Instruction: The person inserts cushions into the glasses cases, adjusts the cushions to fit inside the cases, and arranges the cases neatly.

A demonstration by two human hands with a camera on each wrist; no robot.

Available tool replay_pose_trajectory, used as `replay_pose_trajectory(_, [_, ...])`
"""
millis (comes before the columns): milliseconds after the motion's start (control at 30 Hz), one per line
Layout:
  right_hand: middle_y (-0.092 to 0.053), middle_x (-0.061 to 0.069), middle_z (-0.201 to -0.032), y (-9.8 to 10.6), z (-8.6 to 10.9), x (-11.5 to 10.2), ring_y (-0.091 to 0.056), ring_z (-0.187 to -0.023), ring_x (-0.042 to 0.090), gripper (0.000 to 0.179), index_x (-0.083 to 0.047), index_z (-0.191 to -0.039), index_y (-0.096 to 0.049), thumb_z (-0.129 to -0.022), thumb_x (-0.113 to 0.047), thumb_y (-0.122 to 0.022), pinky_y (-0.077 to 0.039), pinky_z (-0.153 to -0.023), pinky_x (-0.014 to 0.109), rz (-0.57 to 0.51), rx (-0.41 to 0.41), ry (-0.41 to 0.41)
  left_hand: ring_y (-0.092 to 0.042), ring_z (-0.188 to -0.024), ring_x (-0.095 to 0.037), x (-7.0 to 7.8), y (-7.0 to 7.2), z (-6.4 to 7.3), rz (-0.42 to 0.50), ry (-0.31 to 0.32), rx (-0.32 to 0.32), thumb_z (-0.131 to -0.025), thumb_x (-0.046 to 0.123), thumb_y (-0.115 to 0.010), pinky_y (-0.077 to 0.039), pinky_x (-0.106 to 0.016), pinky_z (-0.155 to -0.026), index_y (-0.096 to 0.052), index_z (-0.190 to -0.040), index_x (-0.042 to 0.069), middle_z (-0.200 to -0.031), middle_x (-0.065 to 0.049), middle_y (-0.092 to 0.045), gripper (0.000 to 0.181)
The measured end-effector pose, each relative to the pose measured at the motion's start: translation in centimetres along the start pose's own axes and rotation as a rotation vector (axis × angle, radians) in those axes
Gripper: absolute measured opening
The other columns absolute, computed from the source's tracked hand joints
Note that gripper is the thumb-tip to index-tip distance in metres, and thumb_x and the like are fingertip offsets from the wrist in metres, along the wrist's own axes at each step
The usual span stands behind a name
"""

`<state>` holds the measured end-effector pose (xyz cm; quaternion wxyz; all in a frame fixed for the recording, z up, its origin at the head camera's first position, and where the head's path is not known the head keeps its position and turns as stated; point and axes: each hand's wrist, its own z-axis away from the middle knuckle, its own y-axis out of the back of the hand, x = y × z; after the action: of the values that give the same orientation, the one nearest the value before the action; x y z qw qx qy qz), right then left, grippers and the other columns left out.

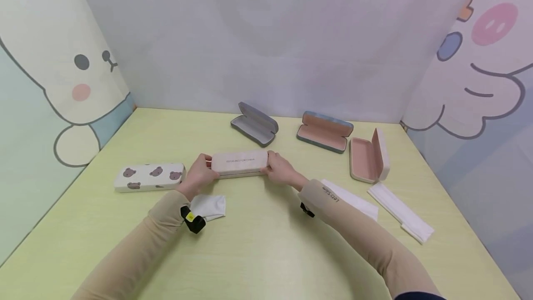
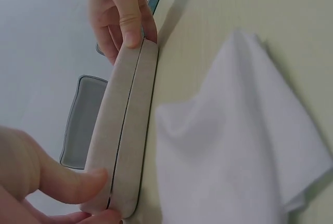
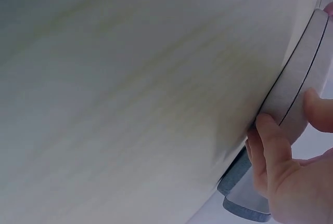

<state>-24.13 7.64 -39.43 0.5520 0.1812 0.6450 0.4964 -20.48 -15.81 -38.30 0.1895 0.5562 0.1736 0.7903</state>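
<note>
A closed, pale beige glasses case (image 1: 240, 162) with small lettering on its lid lies lengthwise between both hands, at the middle of the table. My left hand (image 1: 200, 175) grips its left end, thumb at the front near the lid seam in the left wrist view. At the other end my right hand (image 1: 281, 169) holds the case, its thumb and fingers on either side of the seam (image 3: 307, 73). A folded white cloth (image 1: 209, 206) lies by my left wrist. Left of that hand sits a white glasses case (image 1: 150, 178) with brown bear heads, closed.
Three open glasses cases stand toward the back: a grey one (image 1: 255, 126), a blue one with pink lining (image 1: 325, 132) and a pink-lined pale one (image 1: 369, 157). Two white folded cloths (image 1: 354, 198) (image 1: 399, 212) lie at the right, one partly behind my right forearm.
</note>
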Motion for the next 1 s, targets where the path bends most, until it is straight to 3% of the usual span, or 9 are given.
replay_pose_trajectory(167, [-0.055,0.019,-0.109,0.1,0.0,0.0,-0.051,-0.098,0.026,0.049,0.009,-0.133,-0.039,-0.095,-0.017,-0.058,-0.044,-0.088,0.04,-0.021,0.004,-0.008,-0.044,-0.127,-0.04,-0.1,0.1,0.0,-0.039,-0.008,0.014,-0.079,-0.007,-0.06,-0.038,-0.047,-0.109,-0.031,-0.138,-0.01,-0.14,-0.029,-0.041,0.066])
replay_pose_trajectory(367, [-0.057,0.016,-0.116,0.4,-0.2,0.1,-0.053,-0.099,0.023,0.05,0.004,-0.132,-0.042,-0.093,-0.02,-0.063,-0.046,-0.089,0.037,-0.06,-0.007,-0.066,-0.052,-0.117,-0.038,0.4,0.9,0.0,-0.211,-0.074,0.007,-0.077,0.0,-0.068,-0.041,-0.046,-0.103,-0.041,-0.13,-0.011,-0.129,-0.03,-0.051,0.061])
replay_pose_trajectory(500, [-0.058,0.013,-0.112,0.7,-0.6,-0.1,-0.053,-0.094,0.02,0.048,0.002,-0.128,-0.046,-0.09,-0.02,-0.066,-0.045,-0.085,0.033,-0.081,-0.007,-0.102,-0.054,-0.115,-0.038,1.0,1.7,-0.4,-0.254,-0.096,-0.017,-0.075,0.001,-0.072,-0.042,-0.045,-0.101,-0.044,-0.126,-0.013,-0.127,-0.031,-0.054,0.06])
replay_pose_trajectory(800, [-0.06,0.012,-0.103,0.6,-1.7,-1.0,-0.052,-0.085,0.018,0.041,0.001,-0.115,-0.053,-0.086,-0.021,-0.071,-0.043,-0.075,0.028,-0.106,0.041,-0.131,-0.052,-0.104,-0.033,2.2,3.2,-3.0,-0.396,-0.136,-0.051,-0.074,-0.005,-0.066,-0.047,-0.041,-0.094,-0.049,-0.121,-0.017,-0.125,-0.031,-0.053,0.052])
replay_pose_trajectory(1000, [-0.058,0.012,-0.097,-0.1,-2.7,-2.6,-0.05,-0.081,0.018,0.038,0.003,-0.109,-0.051,-0.086,-0.02,-0.07,-0.044,-0.072,0.028,-0.054,0.035,-0.12,-0.051,-0.098,-0.028,2.2,4.6,-4.9,-0.329,-0.089,-0.1,-0.077,-0.011,-0.058,-0.049,-0.024,-0.07,-0.043,-0.128,-0.017,-0.132,-0.032,-0.047,0.054])
